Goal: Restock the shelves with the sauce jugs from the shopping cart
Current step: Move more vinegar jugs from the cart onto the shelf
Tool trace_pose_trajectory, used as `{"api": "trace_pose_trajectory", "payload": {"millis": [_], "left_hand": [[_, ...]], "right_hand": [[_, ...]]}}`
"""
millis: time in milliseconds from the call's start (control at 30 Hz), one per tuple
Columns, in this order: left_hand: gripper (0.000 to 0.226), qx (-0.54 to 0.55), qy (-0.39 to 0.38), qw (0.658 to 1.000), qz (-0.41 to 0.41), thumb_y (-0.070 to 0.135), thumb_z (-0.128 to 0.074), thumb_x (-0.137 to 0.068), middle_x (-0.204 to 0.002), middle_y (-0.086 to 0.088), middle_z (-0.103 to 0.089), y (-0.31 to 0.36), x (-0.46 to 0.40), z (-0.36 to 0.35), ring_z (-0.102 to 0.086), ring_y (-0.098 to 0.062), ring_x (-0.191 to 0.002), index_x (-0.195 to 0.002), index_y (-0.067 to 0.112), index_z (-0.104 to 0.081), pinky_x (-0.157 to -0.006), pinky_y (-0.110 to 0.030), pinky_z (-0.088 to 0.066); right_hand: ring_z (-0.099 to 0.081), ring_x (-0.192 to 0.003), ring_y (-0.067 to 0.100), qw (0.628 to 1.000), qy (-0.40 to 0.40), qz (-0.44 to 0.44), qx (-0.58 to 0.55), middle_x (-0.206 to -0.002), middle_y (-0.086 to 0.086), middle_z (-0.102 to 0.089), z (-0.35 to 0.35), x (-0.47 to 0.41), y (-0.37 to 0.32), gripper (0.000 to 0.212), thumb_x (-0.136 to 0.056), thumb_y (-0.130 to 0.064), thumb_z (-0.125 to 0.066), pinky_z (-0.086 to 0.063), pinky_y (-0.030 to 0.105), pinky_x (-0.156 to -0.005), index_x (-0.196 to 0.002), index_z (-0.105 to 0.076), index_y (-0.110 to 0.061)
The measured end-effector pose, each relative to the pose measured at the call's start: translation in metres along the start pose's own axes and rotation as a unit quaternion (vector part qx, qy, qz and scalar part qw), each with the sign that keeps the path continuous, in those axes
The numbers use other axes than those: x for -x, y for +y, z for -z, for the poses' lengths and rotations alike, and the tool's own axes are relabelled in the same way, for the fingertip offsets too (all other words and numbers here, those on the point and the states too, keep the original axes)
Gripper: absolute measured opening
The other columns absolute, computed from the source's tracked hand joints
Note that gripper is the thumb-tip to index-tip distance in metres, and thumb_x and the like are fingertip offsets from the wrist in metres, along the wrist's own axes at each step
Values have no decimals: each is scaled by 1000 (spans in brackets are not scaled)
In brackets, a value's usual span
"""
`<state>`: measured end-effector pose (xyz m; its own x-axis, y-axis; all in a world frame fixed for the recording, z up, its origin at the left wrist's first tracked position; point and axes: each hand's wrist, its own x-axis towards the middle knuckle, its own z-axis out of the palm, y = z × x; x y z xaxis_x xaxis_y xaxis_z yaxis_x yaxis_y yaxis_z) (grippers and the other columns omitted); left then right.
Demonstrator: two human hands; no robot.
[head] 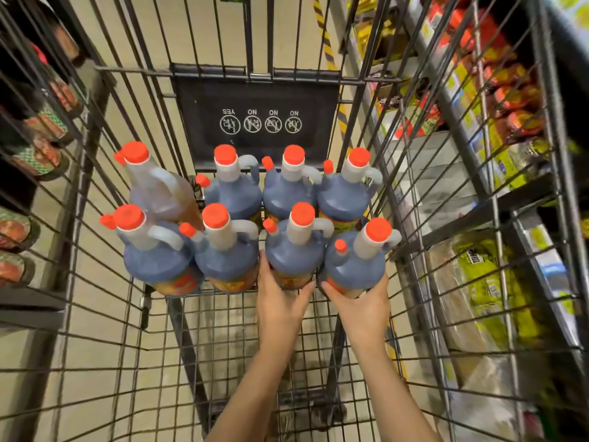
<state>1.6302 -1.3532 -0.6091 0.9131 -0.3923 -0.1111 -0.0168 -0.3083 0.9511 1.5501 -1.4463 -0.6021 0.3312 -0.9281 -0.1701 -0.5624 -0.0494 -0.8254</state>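
Head view, supermarket aisle: 8 sauce jugs with orange caps, packed in 2 rows at the far end of a wire shopping cart [105, 314], 7 dark-filled and 1 amber jug [159, 189] tilted at the back left. Left hand [280, 301] wrapped low around the near-row dark jug [294, 250], thumb up its left side, fingers curled under its right. Right hand [360, 301] cupping the base of the rightmost near jug [357, 266], fingers curled round the label, that jug leaning slightly outward. Both hands closed on their jugs, neither visibly lifted clear of the cart floor. Judged step: picking up the first pair for shelving, with none visibly moved out yet. Next move, by judgement: a straight lift up past the cart rim, firm grips low on heavy full bodies or a shift to the moulded handles, then a turn toward the shelves [478, 199] on the right or the bottle-lined racks [35, 161] on the left. Correct shelf slot not discernible.
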Motion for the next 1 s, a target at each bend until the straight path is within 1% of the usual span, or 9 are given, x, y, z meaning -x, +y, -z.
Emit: {"api": "trace_pose_trajectory", "payload": {"millis": [67,167,233,400,500,633,733,867,1000], "left_hand": [[100,12,-12,1000,3,31,-78,-64,-146,-5,-37,-3,-10,-2,-35,-9,-133,-144,7,-23,-106,-20,-32],[101,17,-5,1000,15,17,-84,-62,-141,4,-40,-1,-20,-3,-38,-3,-128,-143,14,-24,-100,-11,-34],[98,8,18,999,25,16,-86,-61,-135,7,-44,3,-18,-5,-42,-2,-122,-140,20,-29,-95,-13,-36],[84,12,79,996,44,45,-82,-49,-122,11,-53,14,-1,-3,-51,-7,-116,-121,42,-39,-95,-28,-43],[81,-6,85,995,58,50,-82,-46,-116,4,-59,18,9,8,-56,-12,-110,-118,29,-52,-91,-35,-49],[91,-25,103,992,71,52,-81,-43,-117,-7,-51,39,30,28,-53,-22,-110,-120,15,-50,-88,-38,-48],[88,-38,96,991,79,39,-88,-50,-120,-7,-50,61,43,49,-51,-22,-112,-125,15,-49,-87,-33,-43],[92,-48,95,992,71,45,-84,-54,-118,0,-44,106,54,76,-44,-21,-118,-132,18,-43,-90,-29,-35],[87,-48,105,993,38,38,-83,-60,-120,-5,-45,169,58,100,-44,-23,-119,-134,17,-43,-92,-31,-36]], "right_hand": [[-60,-110,24,1000,10,6,10,-123,10,-61,1,6,3,93,-55,-23,-90,-42,19,-79,-133,-42,-8],[-61,-106,28,999,21,13,32,-118,14,-62,2,12,5,92,-51,-26,-91,-45,26,-80,-127,-45,-2],[-60,-107,29,999,23,12,32,-118,14,-61,3,15,4,96,-48,-31,-92,-46,28,-80,-127,-46,-2],[-57,-108,28,999,26,-6,28,-118,13,-58,10,20,-6,87,-54,-28,-90,-44,26,-80,-126,-47,-5],[-57,-106,26,999,27,-19,25,-114,11,-58,14,30,-13,81,-55,-31,-88,-45,28,-79,-122,-50,-6],[-56,-106,29,999,20,-31,33,-115,13,-55,24,48,-30,80,-56,-30,-88,-45,31,-77,-121,-49,-4],[-53,-108,28,999,2,-35,34,-119,11,-50,37,63,-54,84,-58,-32,-87,-47,36,-81,-126,-45,-5],[-49,-111,26,999,-13,-45,-1,-121,9,-46,63,80,-99,85,-60,-31,-86,-44,36,-87,-130,-43,-8],[-51,-107,27,999,-3,-31,-29,-116,10,-49,97,90,-154,79,-59,-28,-86,-40,30,-80,-124,-48,-7]]}}
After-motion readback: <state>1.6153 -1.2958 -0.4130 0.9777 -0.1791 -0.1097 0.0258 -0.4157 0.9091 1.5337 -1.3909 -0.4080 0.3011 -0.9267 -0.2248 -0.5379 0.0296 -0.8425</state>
